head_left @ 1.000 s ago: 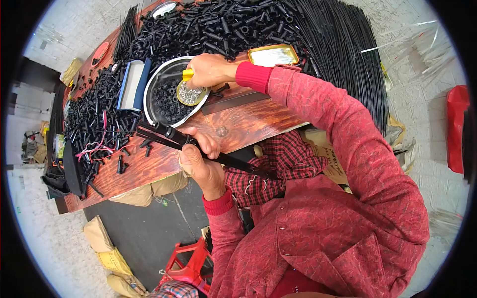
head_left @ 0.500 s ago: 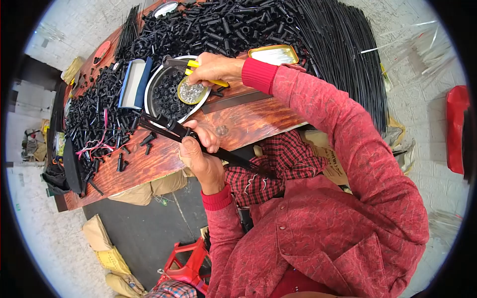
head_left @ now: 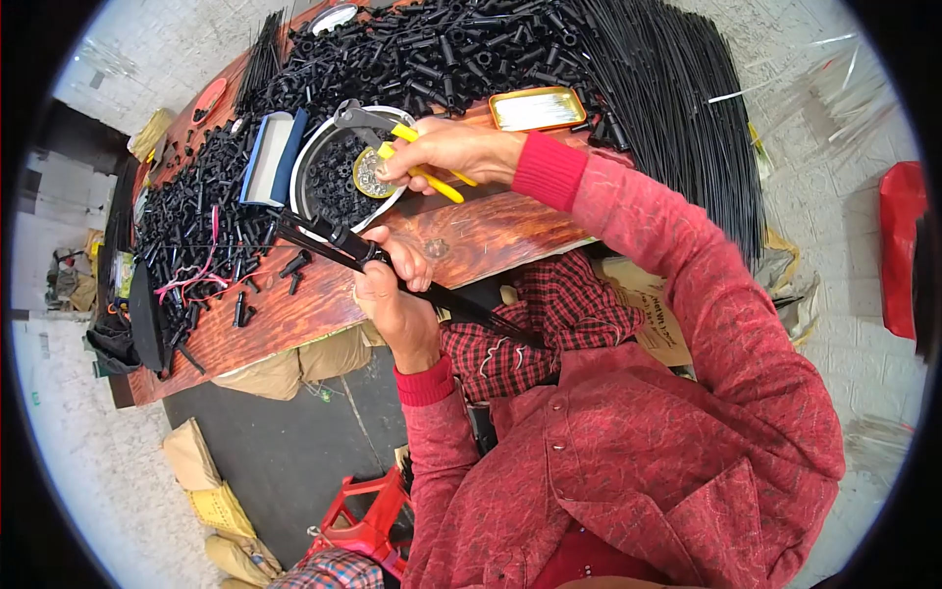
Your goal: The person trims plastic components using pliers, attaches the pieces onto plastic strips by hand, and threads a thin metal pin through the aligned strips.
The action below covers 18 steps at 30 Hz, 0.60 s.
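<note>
My left hand (head_left: 397, 294) is closed around a folded umbrella frame (head_left: 469, 312), a bundle of thin black ribs with a tube. It slants from the table edge down over my lap. My right hand (head_left: 453, 152) grips yellow-handled pliers (head_left: 405, 132), their grey jaws pointing left over a white-rimmed bowl (head_left: 302, 167). Small black parts (head_left: 334, 182) fill this bowl. Its thumb and fingertips are at the edge of a small round tin (head_left: 369, 177) with tiny silvery pieces, which stands in the bowl. Whether the fingertips hold a piece is hidden.
Heaps of black plastic parts (head_left: 422, 49) cover the table's back and left. A blue-and-white box (head_left: 267, 162) stands beside the bowl. Behind my right wrist lies a yellow-rimmed tin (head_left: 538, 110). Long black rods (head_left: 677, 118) lie at right; a red stool (head_left: 361, 515) is below.
My right hand has drawn slightly right and down with the pliers, whose handles now show more. My left hand and the umbrella frame have stayed nearly in place.
</note>
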Tool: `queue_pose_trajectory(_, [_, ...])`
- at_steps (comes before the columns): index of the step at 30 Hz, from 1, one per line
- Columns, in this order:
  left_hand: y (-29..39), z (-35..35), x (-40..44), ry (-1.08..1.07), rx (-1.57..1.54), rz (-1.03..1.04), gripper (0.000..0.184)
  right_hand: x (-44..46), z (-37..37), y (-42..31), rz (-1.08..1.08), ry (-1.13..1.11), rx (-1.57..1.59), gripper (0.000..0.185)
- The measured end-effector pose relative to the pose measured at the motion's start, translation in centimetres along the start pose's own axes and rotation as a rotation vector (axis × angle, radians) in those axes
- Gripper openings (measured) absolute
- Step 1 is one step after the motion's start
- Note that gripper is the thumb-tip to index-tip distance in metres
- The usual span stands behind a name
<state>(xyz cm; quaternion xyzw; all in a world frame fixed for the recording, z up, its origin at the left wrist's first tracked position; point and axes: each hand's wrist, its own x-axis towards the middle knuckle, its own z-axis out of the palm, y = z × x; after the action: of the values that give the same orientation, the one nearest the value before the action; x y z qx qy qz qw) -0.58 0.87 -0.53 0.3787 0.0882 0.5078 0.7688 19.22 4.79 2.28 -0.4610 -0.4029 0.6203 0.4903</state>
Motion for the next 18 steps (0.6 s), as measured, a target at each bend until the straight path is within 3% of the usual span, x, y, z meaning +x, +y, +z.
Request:
queue_pose_trajectory(5, [0.0, 1.1, -0.3, 0.077, 0.119, -0.006, 0.033, -4.2, 1.7, -1.0, -0.075, -0.139, 0.017, 0.021])
queue_pose_trajectory(12, [-0.4, 1.6, -1.1, 0.069, 0.148, -0.021, 0.03, -9.4, 3.8, -2.1, -0.074, -0.141, -0.075, 0.026])
queue_pose_trajectory(16, [-0.4, 2.9, -1.6, 0.072, 0.321, 0.023, 0.026, -11.3, 4.3, -2.8, -0.07, -0.151, -0.029, 0.032])
queue_pose_trajectory(18, [-0.4, 3.4, -1.7, 0.059, 0.28, -0.016, 0.028, -12.7, 3.9, -3.9, 0.018, -0.121, -0.166, 0.033])
